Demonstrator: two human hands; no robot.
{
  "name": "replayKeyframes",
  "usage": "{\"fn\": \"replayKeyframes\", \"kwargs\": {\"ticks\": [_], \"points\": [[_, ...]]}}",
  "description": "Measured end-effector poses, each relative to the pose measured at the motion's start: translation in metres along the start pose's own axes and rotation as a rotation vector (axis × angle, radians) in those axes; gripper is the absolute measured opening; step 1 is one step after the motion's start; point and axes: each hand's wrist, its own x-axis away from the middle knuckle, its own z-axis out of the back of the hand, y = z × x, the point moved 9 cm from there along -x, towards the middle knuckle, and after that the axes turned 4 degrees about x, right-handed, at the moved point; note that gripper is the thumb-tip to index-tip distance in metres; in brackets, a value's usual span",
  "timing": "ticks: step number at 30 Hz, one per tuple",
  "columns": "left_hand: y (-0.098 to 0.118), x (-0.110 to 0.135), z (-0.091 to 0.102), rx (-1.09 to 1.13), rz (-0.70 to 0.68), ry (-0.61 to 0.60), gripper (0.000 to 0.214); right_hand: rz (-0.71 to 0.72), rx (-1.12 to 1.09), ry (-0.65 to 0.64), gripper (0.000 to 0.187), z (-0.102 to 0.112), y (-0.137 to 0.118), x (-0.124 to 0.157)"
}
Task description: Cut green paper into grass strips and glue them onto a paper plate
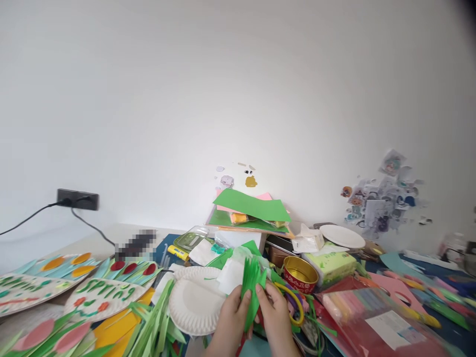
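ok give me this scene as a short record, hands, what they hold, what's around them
left grip: pinching cut green paper
right grip: holding the same paper's other side
left of hands: white paper plate, pile of green strips
right of hands: yellow loop, red-and-gold tin
near wall: green sheet atop a stack
far left: decorated plate lettered "spring"
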Motion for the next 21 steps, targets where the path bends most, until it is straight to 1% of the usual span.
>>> {"fn": "replayKeyframes", "kwargs": {"ticks": [2,4,6,9,11,13,14,16,18,20,21], "points": [[0.001,0.002,0.002,-0.008,0.001,0.038,0.044,-0.082,-0.024,-0.022,0.036,-0.001,0.009,0.001],[0.002,0.002,0.003,0.021,-0.014,0.042,0.042,-0.14,-0.051,-0.043,0.039,-0.003,0.017,0.0],[0.001,0.0,0.001,0.02,-0.022,-0.013,0.042,-0.164,-0.084,-0.076,0.042,-0.006,0.021,-0.001],[-0.006,-0.005,-0.003,-0.045,-0.008,-0.126,0.047,-0.174,-0.137,-0.159,0.049,-0.014,0.02,-0.002],[-0.009,-0.008,-0.002,-0.061,0.0,-0.156,0.05,-0.167,-0.155,-0.197,0.052,-0.018,0.016,-0.002],[-0.008,-0.009,-0.002,-0.076,0.014,-0.167,0.051,-0.153,-0.17,-0.19,0.052,-0.019,0.01,-0.001],[-0.005,-0.008,-0.002,-0.101,0.02,-0.175,0.05,-0.156,-0.182,-0.173,0.052,-0.018,0.008,-0.002],[0.006,-0.003,-0.003,-0.22,0.026,-0.215,0.048,-0.164,-0.211,-0.153,0.051,-0.016,0.004,-0.003],[0.021,0.003,-0.001,-0.427,0.03,-0.305,0.044,-0.183,-0.263,-0.125,0.05,-0.011,0.005,-0.006],[0.038,0.003,0.019,-0.539,0.042,-0.284,0.041,-0.21,-0.351,-0.054,0.047,0.0,0.01,-0.011],[0.05,0.0,0.038,-0.647,0.017,-0.192,0.039,-0.23,-0.398,-0.009,0.046,0.005,0.014,-0.013]]}}
